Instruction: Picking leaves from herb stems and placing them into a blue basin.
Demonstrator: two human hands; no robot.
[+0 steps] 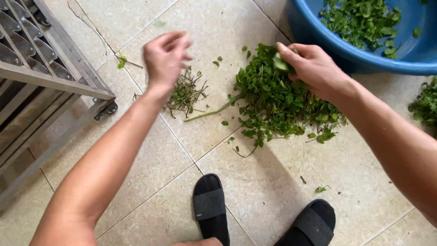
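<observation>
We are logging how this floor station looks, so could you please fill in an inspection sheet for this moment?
Surface: tiled floor, pale, cracked at top left.
Job's things: pile of leafy greens; blue basin holding picked leaves; small heap of bare stems.
Clutter: stray leaves and stem bits scattered on the tiles.
Hands: left hand blurred above the stems, apparently empty; right hand pinching leaves atop the pile.
Cables: nothing seen.
Surroundings: metal rack at left; more greens at right edge; two black sandals below.
</observation>
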